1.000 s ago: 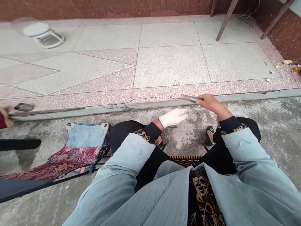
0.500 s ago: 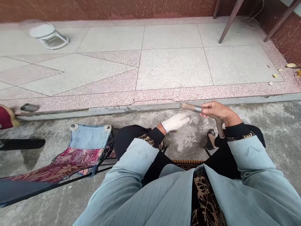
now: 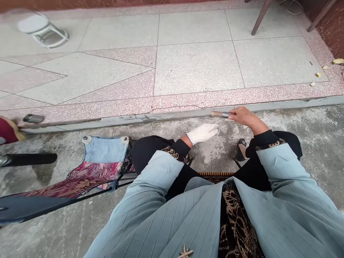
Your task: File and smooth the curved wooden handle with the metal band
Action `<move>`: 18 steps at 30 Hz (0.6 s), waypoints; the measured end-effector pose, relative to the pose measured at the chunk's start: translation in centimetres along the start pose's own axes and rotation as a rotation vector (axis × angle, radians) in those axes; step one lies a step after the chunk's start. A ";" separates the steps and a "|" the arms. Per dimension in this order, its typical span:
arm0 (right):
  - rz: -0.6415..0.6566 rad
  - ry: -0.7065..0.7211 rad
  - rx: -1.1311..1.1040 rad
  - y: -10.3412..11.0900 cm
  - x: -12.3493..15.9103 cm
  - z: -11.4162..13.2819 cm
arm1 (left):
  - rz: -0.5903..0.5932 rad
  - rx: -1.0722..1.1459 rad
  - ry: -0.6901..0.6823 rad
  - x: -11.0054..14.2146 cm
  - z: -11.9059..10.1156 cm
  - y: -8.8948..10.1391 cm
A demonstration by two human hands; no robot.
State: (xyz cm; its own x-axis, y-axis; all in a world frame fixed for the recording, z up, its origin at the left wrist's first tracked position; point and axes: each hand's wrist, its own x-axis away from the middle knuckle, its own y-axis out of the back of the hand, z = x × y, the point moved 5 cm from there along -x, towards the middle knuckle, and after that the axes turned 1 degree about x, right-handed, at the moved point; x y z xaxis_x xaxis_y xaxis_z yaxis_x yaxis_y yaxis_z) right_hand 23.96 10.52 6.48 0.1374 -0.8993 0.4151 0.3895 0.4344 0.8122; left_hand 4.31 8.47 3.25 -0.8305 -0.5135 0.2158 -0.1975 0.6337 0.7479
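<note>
I sit low with my knees apart above rough concrete ground point(image 3: 212, 154). My right hand point(image 3: 243, 115) is closed round a brown tool handle with a metal ring point(image 3: 220, 114); the handle end points left over the step edge, and the rest of the tool is hidden by the hand. My left hand point(image 3: 202, 133) wears a white knit glove and rests low between my knees, its fingers together and pointing right, close under the handle. Whether those gloved fingers hold anything does not show.
A raised terrazzo floor point(image 3: 193, 68) begins at a step edge point(image 3: 172, 115) just beyond my hands. A folding seat with denim and floral fabric point(image 3: 94, 168) stands at my left. A white stool point(image 3: 43, 30) lies far left, wooden legs point(image 3: 259, 18) far right.
My right hand turned the tool from across my knee to point left along the step edge, hiding its long part. The gloved left hand stayed between my knees. My head tipped slightly down.
</note>
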 end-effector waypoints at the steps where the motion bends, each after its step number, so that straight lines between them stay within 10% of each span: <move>1: 0.026 -0.003 0.080 -0.2 0.0 0.2 | 0.001 -0.024 0.007 0.0 0.0 0.1; 11: 0.761 0.255 -0.160 -3.4 2.0 1.3 | -0.023 -0.026 -0.050 0.5 -1.2 1.6; 18: 0.583 0.295 -0.455 -0.4 2.9 1.6 | -0.063 0.135 -0.052 0.6 -0.8 2.4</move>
State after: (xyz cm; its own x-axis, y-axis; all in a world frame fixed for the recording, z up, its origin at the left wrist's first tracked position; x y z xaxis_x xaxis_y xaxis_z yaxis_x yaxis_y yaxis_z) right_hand 22.72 7.83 8.03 0.6442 -0.5371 0.5445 0.5054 0.8333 0.2241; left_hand 3.77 9.23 5.65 -0.8395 -0.5262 0.1353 -0.3157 0.6751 0.6668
